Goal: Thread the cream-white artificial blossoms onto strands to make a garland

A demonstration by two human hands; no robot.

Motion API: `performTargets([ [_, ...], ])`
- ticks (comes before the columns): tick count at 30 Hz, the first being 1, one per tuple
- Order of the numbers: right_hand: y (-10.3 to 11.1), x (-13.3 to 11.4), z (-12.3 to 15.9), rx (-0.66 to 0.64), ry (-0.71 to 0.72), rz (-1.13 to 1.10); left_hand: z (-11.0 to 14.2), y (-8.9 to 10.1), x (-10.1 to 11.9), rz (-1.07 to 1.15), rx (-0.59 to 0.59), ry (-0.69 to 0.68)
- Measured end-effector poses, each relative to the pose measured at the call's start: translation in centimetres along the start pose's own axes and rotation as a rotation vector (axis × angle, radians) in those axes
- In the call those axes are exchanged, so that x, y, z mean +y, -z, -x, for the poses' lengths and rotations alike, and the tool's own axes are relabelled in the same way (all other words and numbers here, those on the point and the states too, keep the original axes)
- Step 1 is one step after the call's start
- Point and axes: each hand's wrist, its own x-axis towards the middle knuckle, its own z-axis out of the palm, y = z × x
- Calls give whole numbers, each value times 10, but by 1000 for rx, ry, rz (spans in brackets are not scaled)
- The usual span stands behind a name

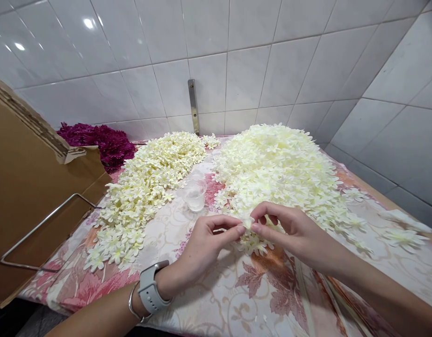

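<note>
The left hand [205, 241] and the right hand [295, 228] meet with their thumbs and forefingers pinching a small pale petal piece [248, 222] between them, held up just in front of the near edge of a broad heap of white blossoms [275, 164]. To the left of that heap, a clear plastic cup [195, 195] stands on the cloth-covered surface [237, 309], between it and a long pile of cream blossoms [149, 175]. Purple flowers [109, 142] lie behind the cardboard [37, 201] at far left, and a pale-banded watch [153, 288] circles the left wrist.
</note>
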Motion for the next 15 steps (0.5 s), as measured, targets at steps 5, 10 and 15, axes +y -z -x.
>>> performTargets([
  [5, -1, 1, 0, 33, 32, -10, -1, -1, -2, 16, 115, -39],
  [10, -3, 5, 0, 155, 3, -23, 0, -1, -2, 7, 103, -47],
  [15, -5, 6, 0, 129, -18, -43, 0, 0, -3, -75, 50, -101],
])
